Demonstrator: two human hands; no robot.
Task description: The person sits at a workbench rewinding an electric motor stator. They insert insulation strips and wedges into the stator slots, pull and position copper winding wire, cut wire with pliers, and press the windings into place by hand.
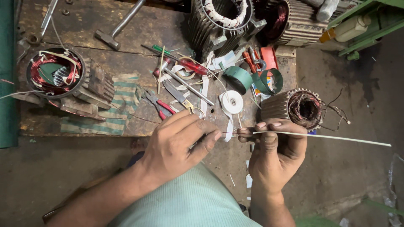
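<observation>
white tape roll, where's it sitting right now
In the head view the white tape roll lies on the workbench at centre, just above both hands, below the green tape roll.

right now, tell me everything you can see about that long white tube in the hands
The thin white tube looks like narrow insulating sleeving, straight and nearly level. The right hand pinches its left end between fingertips; the free end reaches off to the right over the dark floor. A fine wire runs from the left hand toward its mouth. Whether the wire is already inside cannot be told.

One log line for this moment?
left hand: pinches thin wire | right hand: holds white sleeve | near: motor stator
</observation>
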